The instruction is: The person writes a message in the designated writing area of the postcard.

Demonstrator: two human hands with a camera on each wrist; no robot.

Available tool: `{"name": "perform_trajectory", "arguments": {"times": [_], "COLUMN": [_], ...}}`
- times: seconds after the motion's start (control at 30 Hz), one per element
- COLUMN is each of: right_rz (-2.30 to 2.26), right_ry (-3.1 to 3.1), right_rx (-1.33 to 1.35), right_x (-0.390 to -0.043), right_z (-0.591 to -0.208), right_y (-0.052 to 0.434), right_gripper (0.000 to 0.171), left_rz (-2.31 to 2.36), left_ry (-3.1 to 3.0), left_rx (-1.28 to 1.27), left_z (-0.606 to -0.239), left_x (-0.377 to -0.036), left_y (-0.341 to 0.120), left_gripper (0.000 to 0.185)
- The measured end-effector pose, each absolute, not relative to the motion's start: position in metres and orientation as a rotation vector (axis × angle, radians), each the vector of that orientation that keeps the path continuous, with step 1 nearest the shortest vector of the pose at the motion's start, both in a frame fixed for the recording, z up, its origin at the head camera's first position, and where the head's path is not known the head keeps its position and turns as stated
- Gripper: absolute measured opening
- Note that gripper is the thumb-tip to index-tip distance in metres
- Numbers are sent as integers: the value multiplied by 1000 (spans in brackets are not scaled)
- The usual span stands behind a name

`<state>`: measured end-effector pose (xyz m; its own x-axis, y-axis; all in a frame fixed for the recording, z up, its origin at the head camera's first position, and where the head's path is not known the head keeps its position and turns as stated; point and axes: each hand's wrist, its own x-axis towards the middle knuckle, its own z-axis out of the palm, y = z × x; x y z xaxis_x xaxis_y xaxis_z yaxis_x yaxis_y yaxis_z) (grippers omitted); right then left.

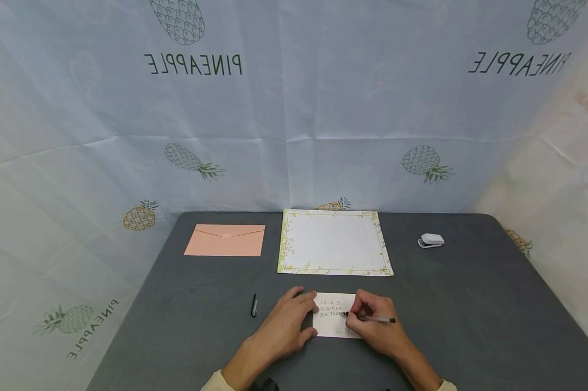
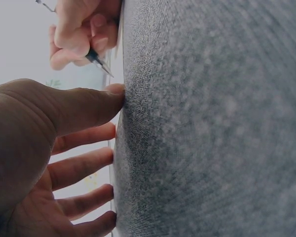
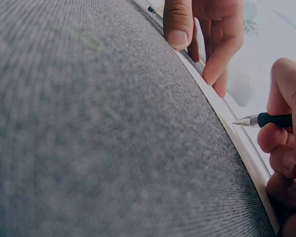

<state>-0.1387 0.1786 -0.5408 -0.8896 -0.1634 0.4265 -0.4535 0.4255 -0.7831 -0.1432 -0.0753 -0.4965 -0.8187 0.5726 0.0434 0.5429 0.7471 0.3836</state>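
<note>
From the head view, found a small white card lying flat near the front edge of the dark grey, felt-like tabletop, with about three short lines of handwriting across its upper part and the lower part blank; judged the writing as begun but far from filling the card. Saw the left hand resting on the card's left edge with fingers nearly straight, pinning it and gripping nothing. Saw the right hand with its grip closed round a slim pen, dark tip down at the written lines and the barrel pointing off to the right. Noted a loose dark pen cap to the left of the hands, apart from them. Farther back, noted a lined sheet of letter paper with a leafy green and yellow border, seemingly unwritten, a salmon-pink envelope with its pointed flap down, and a small rounded white item, too small to identify. Behind, a creased pale cloth printed with pineapples. From the left wrist view, made out spread fingers with tips meeting the thin pale card edge against the coarse woven grey surface, and the other hand's curled fingers round the pen's dark grip section and metal point. From the right wrist view, made out the pen's fine silver tip poised at or just above the card, black rubbery section pinched between thumb and curled fingers, with the left fingertips beyond pressing on the card
</note>
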Motion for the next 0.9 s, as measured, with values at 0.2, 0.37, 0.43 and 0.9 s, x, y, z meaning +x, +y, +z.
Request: {"name": "perform_trajectory", "arguments": {"times": [0.2, 0.37, 0.43, 0.9], "right_rz": [1445, 1443, 1444, 1457], "right_ry": [-2414, -2410, -2412, -2437], "right_rx": [524, 503, 491, 494], "right_x": [-139, -139, -139, -138], "right_z": [-539, -539, -539, -539], "right_y": [179, 179, 179, 179], "right_gripper": [45, 44, 45, 43], "left_rz": [594, 605, 606, 620], "left_ry": [2862, 2862, 2860, 2859], "left_rx": [917, 922, 918, 934], "left_z": [-496, -495, -495, -494], "left_x": [-143, -142, -142, -141], "left_y": [-75, -75, -75, -76], "left_gripper": [35, 35, 35, 36]}}
